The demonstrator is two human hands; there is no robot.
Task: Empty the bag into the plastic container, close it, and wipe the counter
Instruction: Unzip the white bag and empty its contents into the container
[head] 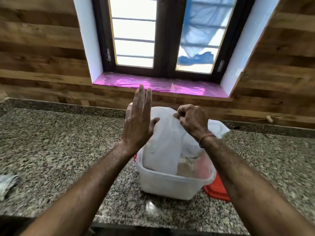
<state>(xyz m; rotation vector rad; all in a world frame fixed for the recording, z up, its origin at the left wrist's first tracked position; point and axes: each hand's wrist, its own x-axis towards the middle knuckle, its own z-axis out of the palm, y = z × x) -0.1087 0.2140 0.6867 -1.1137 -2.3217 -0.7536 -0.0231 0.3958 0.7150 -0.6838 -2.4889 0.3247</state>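
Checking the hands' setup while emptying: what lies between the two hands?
In the head view, the white bag stands between the open left hand and the right hand, which pinches its top, above the plastic container.

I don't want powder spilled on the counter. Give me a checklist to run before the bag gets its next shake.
1. Bag mouth inside the container: ok, its lower end hangs below the rim.
2. Right hand pinching the bag's top: ok.
3. Left hand gripping the bag: not ok, it is open and flat against the bag's side.
4. Bag empty: cannot tell; brownish powder shows in the container, but the bag is cloudy.
5. Red lid within reach: ok, it lies under the container, sticking out at its right.
6. Cloth ready for wiping: ok, at the counter's far left edge.
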